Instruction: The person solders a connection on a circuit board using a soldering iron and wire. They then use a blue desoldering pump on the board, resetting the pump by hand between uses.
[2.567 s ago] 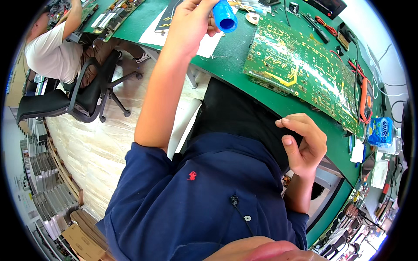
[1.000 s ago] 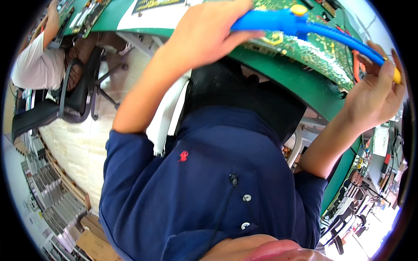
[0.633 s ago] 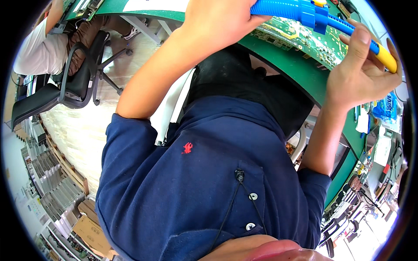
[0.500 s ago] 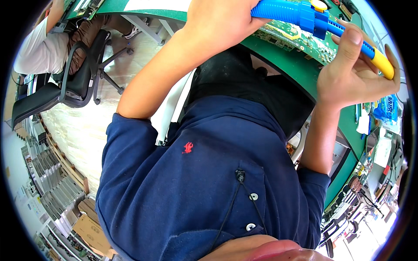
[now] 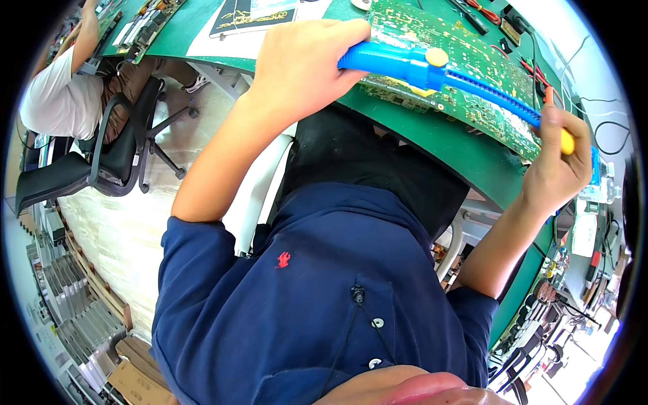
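A blue solder sucker (image 5: 423, 71) with a yellow button is stretched between my two hands, above the near edge of the table. My left hand (image 5: 304, 66) is wrapped round its thick blue barrel, and the barrel's far left end is hidden in my fist. At the other end, my right hand (image 5: 560, 158) grips the yellow knob of the plunger rod with closed fingers. A long stretch of the slotted blue rod shows between barrel and knob. Beneath it lies a large green circuit board (image 5: 466, 48) with many solder points.
The green table (image 5: 432, 131) carries a dark booklet (image 5: 246, 19) on white paper, red cables (image 5: 533, 73) and a black tool (image 5: 469, 17). To the left, another person (image 5: 64, 94) sits on a black chair (image 5: 118, 145) near more boards. Tools clutter the right side.
My right hand's fingers, spread before, have closed round the yellow knob. More of the plunger rod shows. My left hand sits lower and further left, and more of the table has come into view.
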